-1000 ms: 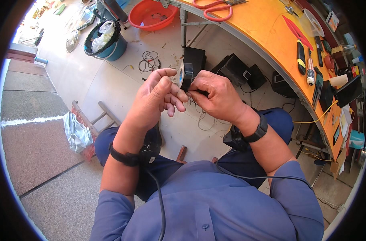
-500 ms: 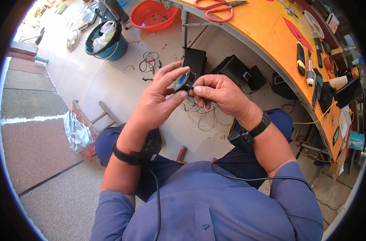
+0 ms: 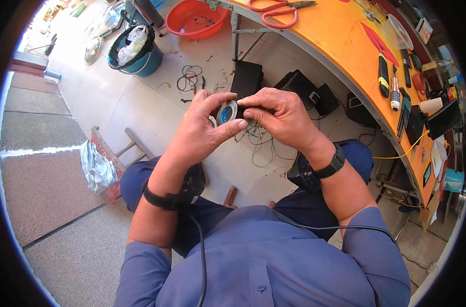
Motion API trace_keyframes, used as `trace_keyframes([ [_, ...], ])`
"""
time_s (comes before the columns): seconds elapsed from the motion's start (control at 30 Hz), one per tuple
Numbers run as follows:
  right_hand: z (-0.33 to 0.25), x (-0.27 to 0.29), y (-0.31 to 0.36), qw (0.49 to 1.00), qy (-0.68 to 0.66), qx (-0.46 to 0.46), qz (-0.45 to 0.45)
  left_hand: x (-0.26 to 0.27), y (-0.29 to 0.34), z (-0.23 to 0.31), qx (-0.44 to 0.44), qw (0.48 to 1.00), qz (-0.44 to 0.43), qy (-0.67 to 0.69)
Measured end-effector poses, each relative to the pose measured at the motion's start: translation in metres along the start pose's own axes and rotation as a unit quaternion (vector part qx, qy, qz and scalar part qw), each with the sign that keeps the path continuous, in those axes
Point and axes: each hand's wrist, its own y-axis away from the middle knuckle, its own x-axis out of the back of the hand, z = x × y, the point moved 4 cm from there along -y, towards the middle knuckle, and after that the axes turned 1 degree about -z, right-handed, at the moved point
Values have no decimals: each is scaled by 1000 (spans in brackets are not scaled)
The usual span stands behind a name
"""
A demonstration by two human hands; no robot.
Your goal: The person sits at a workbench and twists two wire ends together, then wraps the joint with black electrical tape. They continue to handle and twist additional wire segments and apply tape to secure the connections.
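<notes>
A roll of black electrical tape [image 3: 233, 106] with a pale core and blue inside is held by my left hand [image 3: 201, 123]. Its fingers and thumb are closed round the roll's edge, with the core facing up towards me. Just to the right, my right hand [image 3: 287, 116] is closed in a pinch of thumb and forefinger beside the roll, on a dark strip that looks like the tape's end. The fingers hide most of that strip. Thin loose wires [image 3: 262, 146] show below the hands, and I cannot tell if any is held.
An orange workbench [image 3: 340, 46] curves along the right, with scissors [image 3: 279, 11], a utility knife [image 3: 383, 75] and a screwdriver [image 3: 395, 94] on it. Black boxes [image 3: 247, 77] stand beneath. A blue bucket [image 3: 141, 64], red basin [image 3: 197, 20] and wooden stool [image 3: 110, 153] are at left.
The tape roll has turned in my left hand, so its core faces me more, and it sits slightly lower. My right hand has shifted a little, its forefinger now stretched towards the roll.
</notes>
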Motion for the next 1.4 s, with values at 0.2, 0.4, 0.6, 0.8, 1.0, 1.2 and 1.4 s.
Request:
trace_keyframes([
  [0.2, -2, -3, -2, 999, 32, -22, 5, -1, 2, 6, 17, 999, -3, -29],
  [0.4, -7, -15, 0, 996, 78, -41, 34, -11, -3, 1, 53, 996, -36, 58],
  [0.6, -4, -18, 0, 993, 105, -18, 54, -14, -1, 0, 35, 997, -20, 58],
  [0.8, 10, -19, 2, 987, -69, -145, 5, -11, -1, 3, 22, 994, -71, 83],
  [1.0, 12, -20, 2, 981, -103, -162, -9, -10, 2, -1, 29, 992, -81, 96],
  [1.2, 9, -16, 2, 987, -64, -123, -84, -10, 6, -4, 51, 992, -95, 67],
  [1.4, -4, -11, 4, 989, 75, 18, -129, -14, 10, 4, 13, 992, -124, 37],
])
